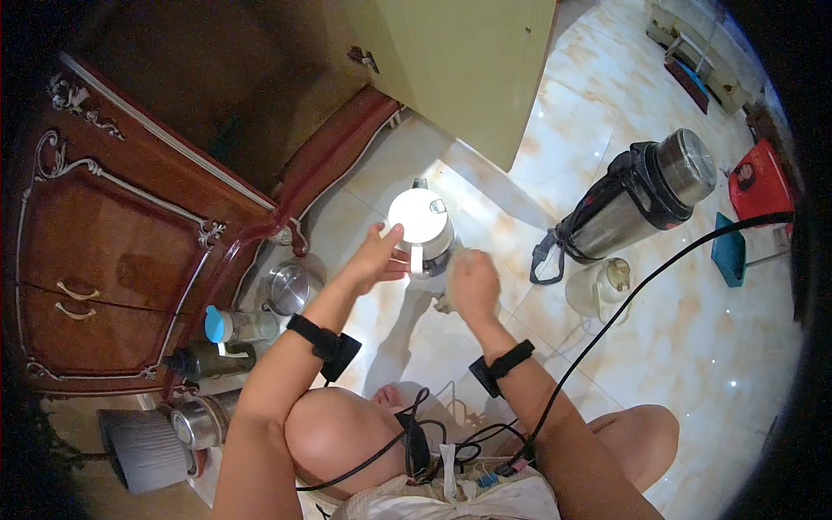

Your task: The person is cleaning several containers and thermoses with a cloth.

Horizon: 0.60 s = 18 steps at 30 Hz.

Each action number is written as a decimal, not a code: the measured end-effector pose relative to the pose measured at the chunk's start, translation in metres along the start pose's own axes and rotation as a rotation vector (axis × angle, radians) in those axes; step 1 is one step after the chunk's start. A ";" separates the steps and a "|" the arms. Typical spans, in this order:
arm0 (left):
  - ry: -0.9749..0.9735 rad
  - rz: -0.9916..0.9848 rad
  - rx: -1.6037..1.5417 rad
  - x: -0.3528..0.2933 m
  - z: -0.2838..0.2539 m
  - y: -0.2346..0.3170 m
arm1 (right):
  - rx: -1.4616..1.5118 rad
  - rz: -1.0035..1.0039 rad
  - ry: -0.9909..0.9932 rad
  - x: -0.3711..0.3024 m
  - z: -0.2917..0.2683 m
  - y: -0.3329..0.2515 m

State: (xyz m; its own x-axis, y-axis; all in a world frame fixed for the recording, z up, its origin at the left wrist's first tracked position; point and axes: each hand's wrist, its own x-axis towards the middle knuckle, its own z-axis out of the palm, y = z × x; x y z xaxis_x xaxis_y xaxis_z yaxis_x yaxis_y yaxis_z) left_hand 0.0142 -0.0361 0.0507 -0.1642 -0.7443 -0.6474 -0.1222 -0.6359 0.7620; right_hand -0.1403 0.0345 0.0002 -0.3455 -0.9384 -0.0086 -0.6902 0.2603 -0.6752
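At the frame's centre, a round white-lidded jug (418,217) points its white handle (417,261) toward the lower edge, long axis nearly end-on, lid hiding any contents. The half-curled left hand (374,260) holds its left side; the blurred right hand (477,286) is closed around a pale beige cloth (444,302).
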 end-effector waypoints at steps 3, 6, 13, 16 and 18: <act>0.065 0.132 0.379 0.001 -0.004 0.016 | 0.206 0.077 0.157 0.008 -0.023 0.013; 0.292 0.663 0.590 0.017 -0.008 0.024 | 0.257 -0.096 0.131 0.000 -0.037 -0.020; -0.079 0.745 0.745 0.026 -0.001 0.015 | -0.013 -0.462 -0.128 -0.020 -0.012 -0.039; 0.098 0.805 0.824 0.020 0.007 0.009 | 0.202 -0.359 -0.102 -0.005 -0.008 -0.015; 0.125 0.754 0.835 0.016 0.005 0.009 | 0.248 -0.143 -0.129 0.010 0.003 0.007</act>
State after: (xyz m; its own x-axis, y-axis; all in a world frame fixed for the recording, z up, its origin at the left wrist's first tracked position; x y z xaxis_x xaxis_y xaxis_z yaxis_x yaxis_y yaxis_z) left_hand 0.0055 -0.0531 0.0474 -0.3795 -0.9250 0.0199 -0.6562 0.2843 0.6990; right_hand -0.1461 0.0263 -0.0070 -0.1621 -0.9866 0.0165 -0.5439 0.0754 -0.8358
